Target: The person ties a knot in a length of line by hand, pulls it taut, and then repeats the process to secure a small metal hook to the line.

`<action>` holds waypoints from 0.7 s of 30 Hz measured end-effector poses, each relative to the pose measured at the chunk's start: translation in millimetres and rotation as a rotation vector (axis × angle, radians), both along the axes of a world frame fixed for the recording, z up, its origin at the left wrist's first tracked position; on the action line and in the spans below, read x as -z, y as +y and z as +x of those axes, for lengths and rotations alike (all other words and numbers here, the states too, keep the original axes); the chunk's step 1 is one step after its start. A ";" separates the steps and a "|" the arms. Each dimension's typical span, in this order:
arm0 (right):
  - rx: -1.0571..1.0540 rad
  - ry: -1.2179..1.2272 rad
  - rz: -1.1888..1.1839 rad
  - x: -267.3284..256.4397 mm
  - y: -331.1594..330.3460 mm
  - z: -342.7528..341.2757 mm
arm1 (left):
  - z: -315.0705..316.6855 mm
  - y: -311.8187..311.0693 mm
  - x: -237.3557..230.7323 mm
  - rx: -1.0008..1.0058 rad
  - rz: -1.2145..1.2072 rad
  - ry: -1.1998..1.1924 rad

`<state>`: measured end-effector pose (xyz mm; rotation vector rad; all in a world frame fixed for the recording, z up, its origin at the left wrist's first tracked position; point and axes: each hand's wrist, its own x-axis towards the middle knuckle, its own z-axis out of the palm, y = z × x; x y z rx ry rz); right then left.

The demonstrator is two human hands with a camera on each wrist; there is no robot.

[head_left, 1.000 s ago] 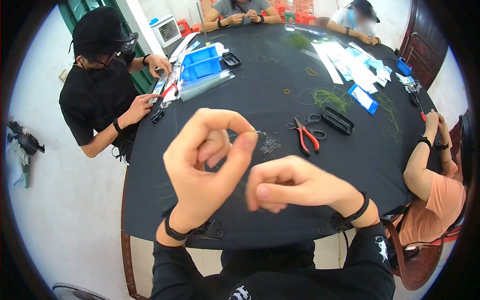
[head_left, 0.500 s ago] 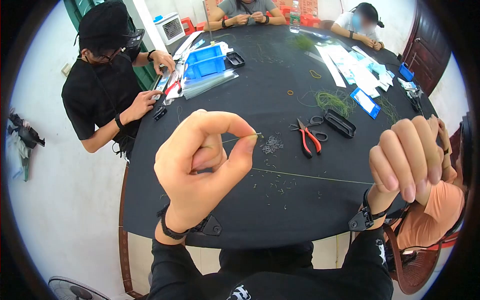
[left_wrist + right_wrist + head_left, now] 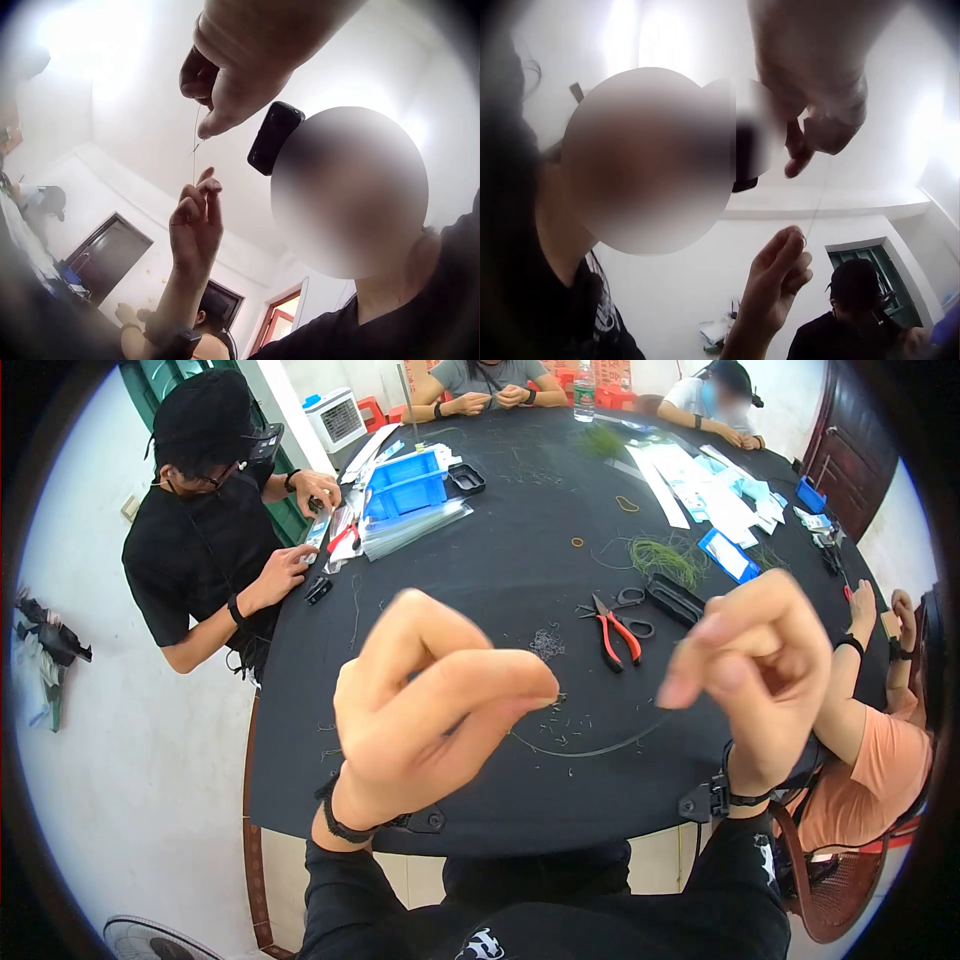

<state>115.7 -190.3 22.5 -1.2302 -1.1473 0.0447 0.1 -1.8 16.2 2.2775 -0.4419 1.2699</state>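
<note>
In the head view my left hand pinches a thin line with a tiny dark hook at its fingertips; the left wrist view shows the hook just beyond the thumb. From there the greenish line sags in a curve toward my right hand, whose fingers are bent around its end. Both hands are above the black table, apart from each other. Behind them lie a pile of small dark hooks and red-handled pliers. The right wrist view shows the line running between both hands.
Black scissors and a black tray lie beside the pliers. Green line is tangled farther back. A blue basket, plastic bags and white papers stand or lie farther off. Several people sit around the table.
My right hand moved out to the right from beside the left, drawing the line straight, then came back slightly inward; the line now sags. My left hand has turned, fingers pointing more to the right.
</note>
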 end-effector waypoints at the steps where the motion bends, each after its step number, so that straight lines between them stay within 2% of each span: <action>1: 0.031 -0.012 -0.103 -0.4 0.8 -3.7 | 3.2 -0.7 2.2 0.015 0.004 -0.032; 3: 0.051 -0.013 -0.143 0.8 5.1 -6.7 | 5.9 -3.3 5.4 0.044 -0.009 -0.059; 6: 0.082 -0.078 -0.125 5.8 10.0 -8.4 | -1.5 -9.4 1.6 0.085 -0.086 0.123; 11: 0.154 -0.164 -0.113 10.4 12.5 -11.5 | 6.2 -12.5 8.6 0.202 0.010 -0.003; 14: 0.151 -0.190 -0.129 11.6 12.8 -13.1 | 2.9 -15.1 6.5 0.166 0.031 0.042; 21: 0.113 -0.178 -0.075 13.9 15.2 -14.4 | 6.7 -12.2 12.4 0.168 0.013 -0.037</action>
